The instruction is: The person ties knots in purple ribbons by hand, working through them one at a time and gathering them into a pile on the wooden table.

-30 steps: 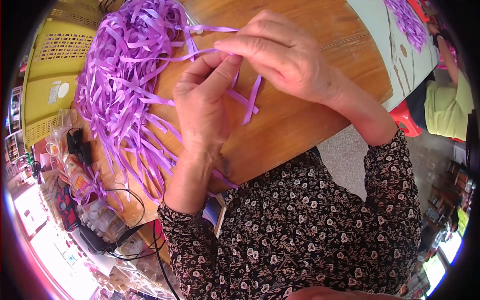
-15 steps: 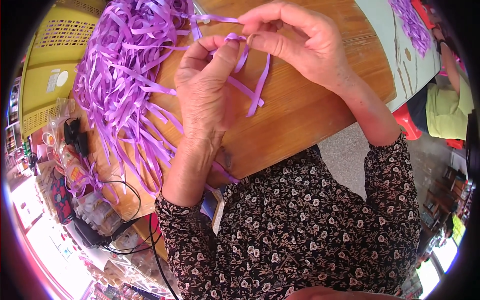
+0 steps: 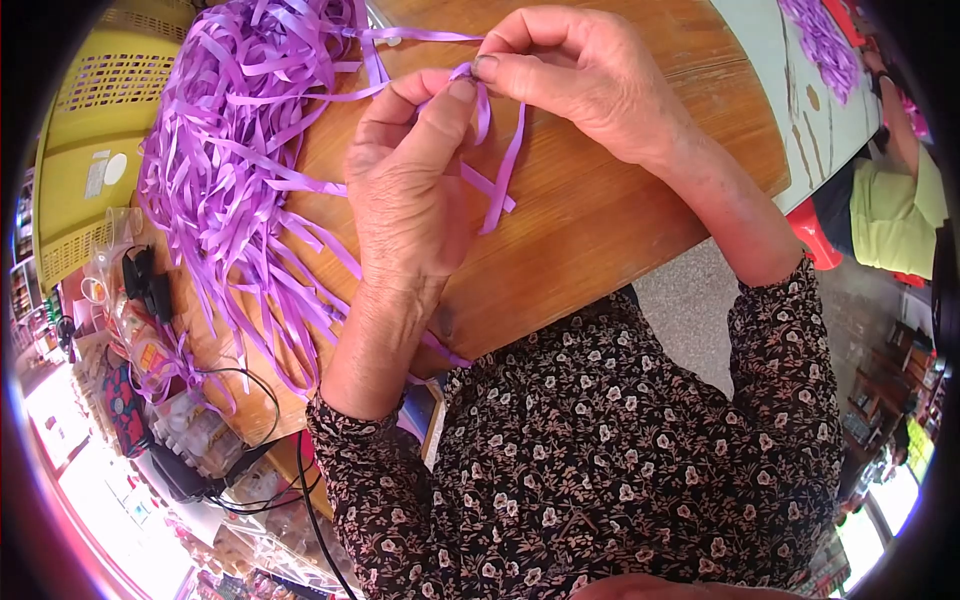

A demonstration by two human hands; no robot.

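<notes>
We see a brown wooden table (image 3: 590,245) with a dark knot near its close edge. On its left part lies a big tangled heap of purple ribbons (image 3: 215,150), loose ends trailing toward that edge. A yellow crate (image 3: 75,150) stands beside the heap; we cannot tell what it rests on. At right, a white table (image 3: 800,125) bears another purple heap (image 3: 825,50).

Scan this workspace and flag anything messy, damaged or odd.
Nothing is plainly damaged. The purple ribbon heap looks tangled, its ends trailing across the wooden table beside the left hand. The brown patch on the white table may be stain or pattern; I can't tell.
</notes>
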